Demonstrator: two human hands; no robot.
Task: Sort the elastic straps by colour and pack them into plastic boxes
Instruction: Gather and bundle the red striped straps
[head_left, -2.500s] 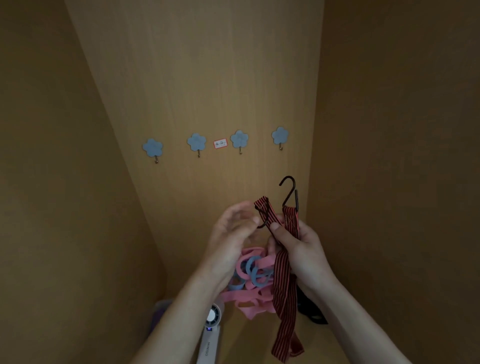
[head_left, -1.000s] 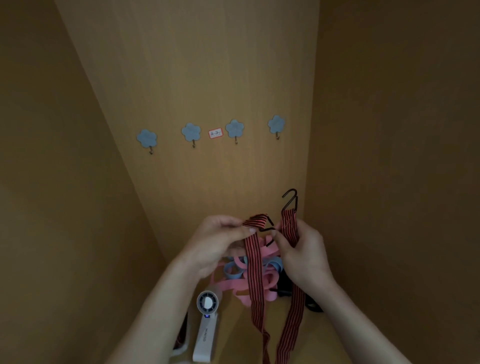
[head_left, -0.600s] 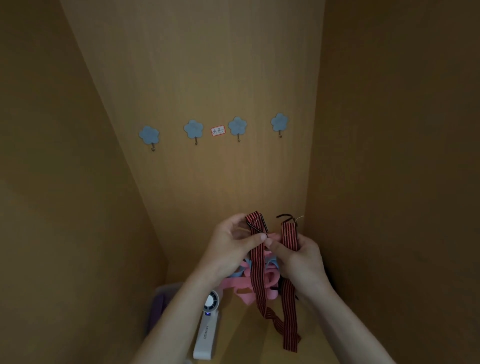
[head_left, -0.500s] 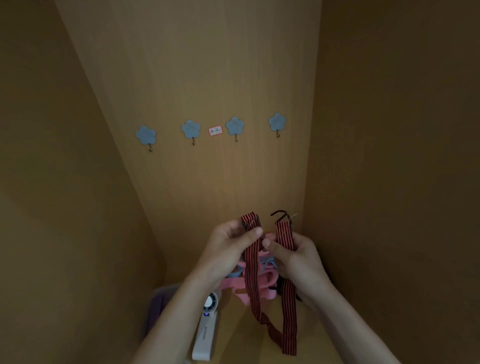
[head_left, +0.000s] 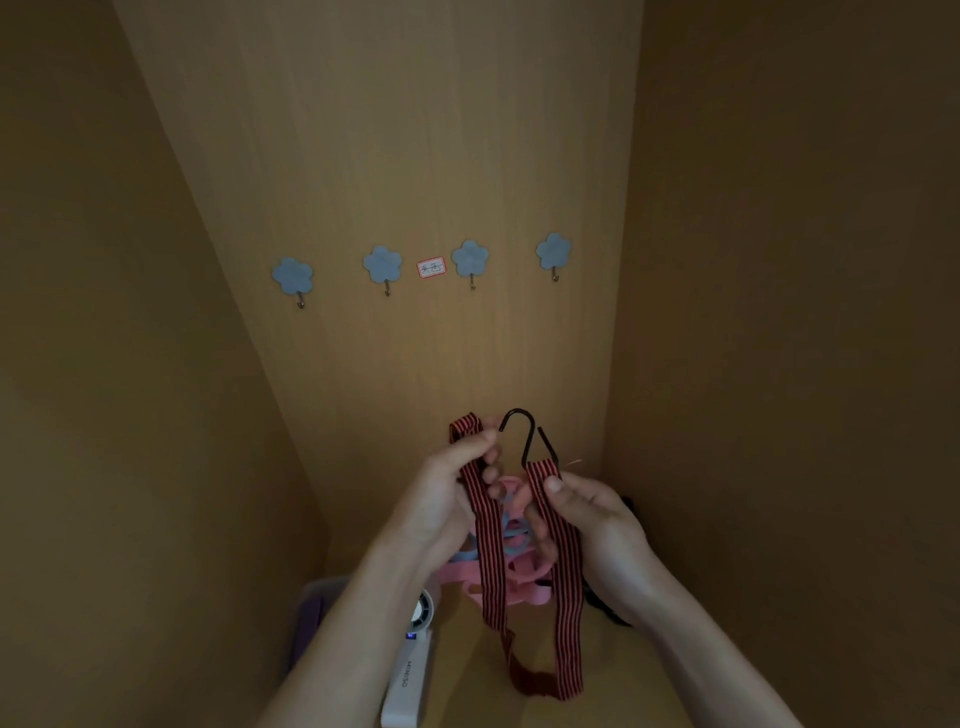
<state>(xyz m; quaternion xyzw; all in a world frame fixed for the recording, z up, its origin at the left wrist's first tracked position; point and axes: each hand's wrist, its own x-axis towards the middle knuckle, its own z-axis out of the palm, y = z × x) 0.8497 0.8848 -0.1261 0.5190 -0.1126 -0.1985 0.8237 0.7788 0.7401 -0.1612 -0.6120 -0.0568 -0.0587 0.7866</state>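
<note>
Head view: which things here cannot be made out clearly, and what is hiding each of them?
1. Pile of pink and blue elastic straps: head view, mostly behind the left hand and the red-and-black striped elastic strap; number unclear.
2. Pale plastic box: head view, covered by the left forearm, dim; contents unseen.
3. Small red-bordered wall label: head view, writing too small.
4. Black object: head view, behind the right hand; unidentifiable.

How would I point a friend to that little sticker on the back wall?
On the wooden back wall, four blue flower hooks run in a row. The sticker sits between the second and third from the left: a white rectangle with a red border, with no hook.
</note>
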